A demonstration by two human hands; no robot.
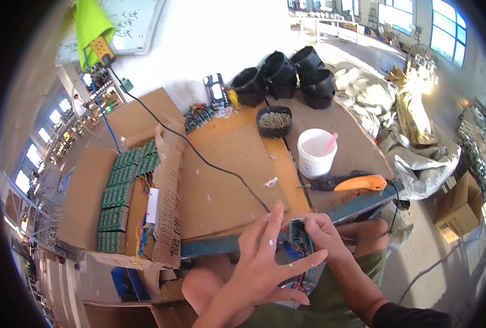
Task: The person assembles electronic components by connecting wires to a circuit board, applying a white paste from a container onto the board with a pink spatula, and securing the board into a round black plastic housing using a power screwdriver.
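On my remote feed I see a factory workshop: boxed green circuit boards (115, 195) at left, pale sacks (366, 94) at right, tall windows (449, 30) upper right.

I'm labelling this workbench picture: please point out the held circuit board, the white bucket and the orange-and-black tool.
Circuit board (296, 233), head view: on its exposed face.
White bucket (314, 165), head view: on its outer front wall.
Orange-and-black tool (358, 183), head view: on its orange casing.
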